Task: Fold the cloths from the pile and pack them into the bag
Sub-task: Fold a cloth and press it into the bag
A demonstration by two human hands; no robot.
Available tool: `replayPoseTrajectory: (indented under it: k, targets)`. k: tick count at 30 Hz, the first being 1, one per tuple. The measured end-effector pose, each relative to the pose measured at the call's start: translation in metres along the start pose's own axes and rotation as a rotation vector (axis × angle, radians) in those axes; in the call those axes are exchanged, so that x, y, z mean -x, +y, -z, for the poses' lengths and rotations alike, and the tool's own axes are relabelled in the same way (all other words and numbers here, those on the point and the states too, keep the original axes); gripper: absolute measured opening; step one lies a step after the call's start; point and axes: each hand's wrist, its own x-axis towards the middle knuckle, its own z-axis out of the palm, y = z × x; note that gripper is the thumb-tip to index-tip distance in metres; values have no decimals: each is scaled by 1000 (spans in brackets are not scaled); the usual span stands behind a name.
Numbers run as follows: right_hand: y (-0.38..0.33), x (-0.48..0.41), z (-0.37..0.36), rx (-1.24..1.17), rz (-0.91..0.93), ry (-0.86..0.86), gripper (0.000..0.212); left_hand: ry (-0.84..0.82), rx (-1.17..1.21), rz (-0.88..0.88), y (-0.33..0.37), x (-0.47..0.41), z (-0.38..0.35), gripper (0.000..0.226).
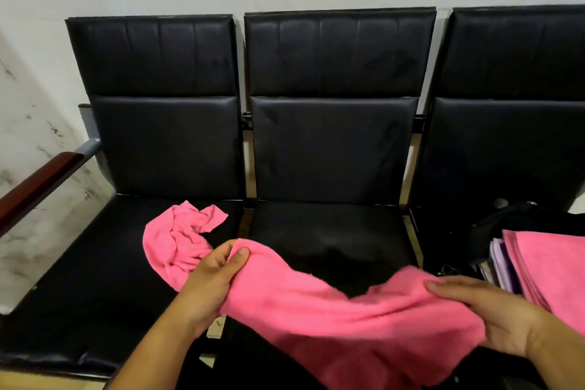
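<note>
- The left hand is pinching a top edge of the pink cloth, thumb on the near face and fingers curled behind; the right hand is gripping the opposite end, fingers lying flat across the fabric with the thumb hidden under it.
- The cloth is sagging in a deep curve between the two hands and trailing down below them toward the person; judging by that droop it is soft, light and limp, with no stiffness to keep a crease unaided.
- The fleecy surface is looking grippy rather than slippery, so a light pinch is probably enough; the best holds are likely the corners, which would let the edge be pulled taut before folding; whether either hand is at a true corner I cannot tell.
- A second crumpled cloth is lying on the black seat just beyond the left hand, waiting its turn.
- Just beyond and outboard of the right hand, folded cloths are sitting stacked against a dark bag; whether the stack is inside it I cannot tell.
</note>
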Motion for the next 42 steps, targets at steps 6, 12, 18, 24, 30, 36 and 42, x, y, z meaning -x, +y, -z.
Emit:
replayPoseTrajectory:
  k: [6,12,18,24,30,36,42]
  targets:
    - [-15,-12,-14,196,69,290,29,160,-163,58,3,-25,-7,14]
    - [-139,8,-68,159,826,420,52,445,-180,-519,164,-61,5,13]
    - [-214,75,-109,-133,1200,302,25,388,102,-926,280,29,8,10]
    - [-156,118,-124,-123,1192,346,25,367,55,-975,246,105,7,11]
    - [-21,89,-90,66,956,530,15,378,-296,-709,120,138,4,14]
    - [106,43,-39,315,550,561,12,198,-376,-176,-38,104,2,16]
    - [111,-12,-9,355,415,555,16,169,-431,-32,-62,42,-1,15]
